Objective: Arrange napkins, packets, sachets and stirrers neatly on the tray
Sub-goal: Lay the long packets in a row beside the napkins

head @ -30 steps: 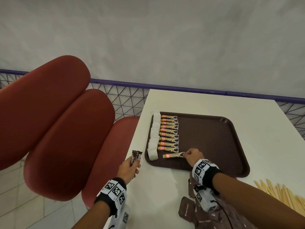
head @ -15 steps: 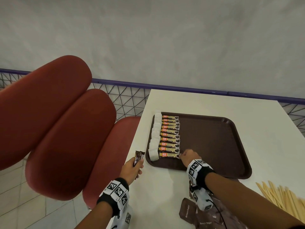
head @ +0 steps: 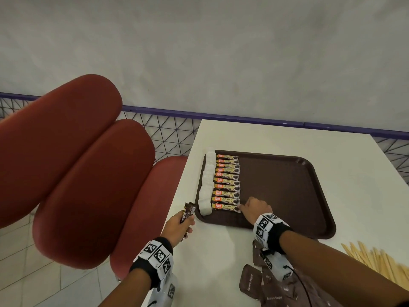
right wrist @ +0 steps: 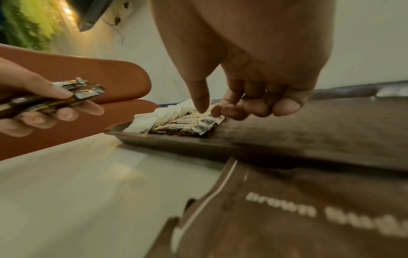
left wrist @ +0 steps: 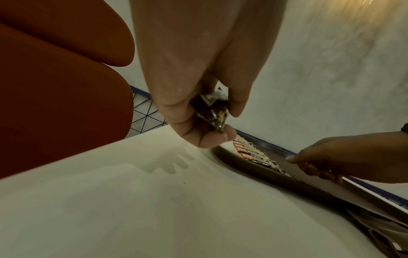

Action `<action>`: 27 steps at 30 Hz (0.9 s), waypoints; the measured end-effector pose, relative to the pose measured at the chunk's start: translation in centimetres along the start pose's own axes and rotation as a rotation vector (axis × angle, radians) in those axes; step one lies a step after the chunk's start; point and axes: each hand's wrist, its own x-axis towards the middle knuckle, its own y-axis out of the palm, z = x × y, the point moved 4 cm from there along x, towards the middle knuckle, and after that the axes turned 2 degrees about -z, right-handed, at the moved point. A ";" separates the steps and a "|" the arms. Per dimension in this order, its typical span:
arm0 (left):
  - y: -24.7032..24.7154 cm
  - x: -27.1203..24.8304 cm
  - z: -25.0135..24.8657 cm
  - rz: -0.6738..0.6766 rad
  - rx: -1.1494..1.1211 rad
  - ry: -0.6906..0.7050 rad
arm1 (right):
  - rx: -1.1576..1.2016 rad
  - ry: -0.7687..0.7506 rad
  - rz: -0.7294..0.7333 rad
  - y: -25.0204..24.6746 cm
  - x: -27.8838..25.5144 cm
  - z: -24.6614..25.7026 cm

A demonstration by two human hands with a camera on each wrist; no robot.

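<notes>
A brown tray (head: 287, 196) lies on the white table (head: 221, 251). Along its left edge runs a column of white folded napkins (head: 207, 185), with a column of several coffee sachets (head: 226, 185) beside it. My right hand (head: 241, 208) hovers at the right end of the nearest sachet (head: 224, 206). Its fingers are curled and its thumb points down in the right wrist view (right wrist: 209, 111), with nothing between them. My left hand (head: 183, 222) grips a small bundle of dark sachets (head: 187, 214) above the table, left of the tray; the left wrist view shows the bundle (left wrist: 212, 111).
Brown sugar packets (head: 261, 286) lie in a loose heap on the table under my right forearm. Wooden stirrers (head: 376, 260) are piled at the near right. Red padded seats (head: 77, 173) stand left of the table. A wire railing (head: 168, 134) runs behind.
My right hand slid the nearest sachet leftwards into line under the column and has let go of its end. My left hand kept its bundle and hardly moved.
</notes>
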 end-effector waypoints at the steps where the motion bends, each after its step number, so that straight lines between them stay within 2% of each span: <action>1: 0.1 0.0 -0.1 0.011 0.011 0.005 | 0.012 -0.052 -0.030 -0.3 -0.2 0.3; 7: 1.3 -0.3 -1.4 0.076 0.044 0.082 | 0.118 -0.369 -0.113 -1.7 -2.5 4.3; 9: 1.6 -0.3 -1.9 0.069 0.094 0.133 | 0.162 -0.436 -0.063 -1.8 -2.9 5.7; 11: 1.7 -0.3 -2.2 0.069 0.111 0.177 | 0.272 -0.486 0.052 -1.3 -3.4 6.8; 13: 1.9 -0.4 -2.5 0.084 0.108 0.199 | 0.366 -0.504 0.154 -0.6 -3.7 7.7; 16: 2.0 -0.8 -2.8 0.101 0.097 0.218 | 0.403 -0.510 0.208 0.2 -3.8 8.3; 18: 1.9 -0.9 -2.6 0.103 0.072 0.197 | 0.451 -0.510 0.213 0.3 -3.7 8.1; 23: 0.7 -0.6 -0.9 0.048 -0.109 0.031 | 0.596 -0.515 0.195 -0.7 -3.8 6.7; 27: 0.7 -0.4 -0.8 0.007 -0.246 -0.005 | 0.650 -0.513 0.146 -1.1 -4.0 5.6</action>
